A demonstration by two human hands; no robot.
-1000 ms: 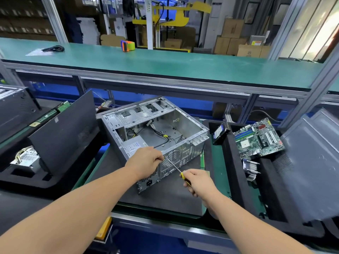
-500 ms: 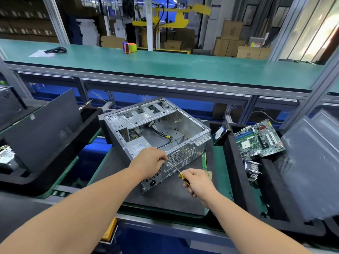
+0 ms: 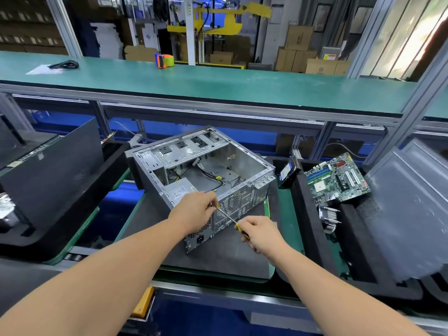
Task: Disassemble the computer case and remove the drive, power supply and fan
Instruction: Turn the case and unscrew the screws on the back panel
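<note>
The computer case [image 3: 201, 175] lies open side up on a dark mat [image 3: 218, 253] at the centre, with the power supply [image 3: 180, 190] in its near left corner. The left hand [image 3: 194, 209] rests on the case's near top edge, fingers curled around the screwdriver [image 3: 230, 219] shaft. The right hand [image 3: 259, 234] grips the yellow handle, just near and right of the case.

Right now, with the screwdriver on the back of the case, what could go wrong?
1. The screwdriver meets the computer case at a slant, so it may slip.
2. The left hand pinches near the tip and could be jabbed.
3. A freed screw could drop from the upright rear panel; the power supply may shift.
</note>
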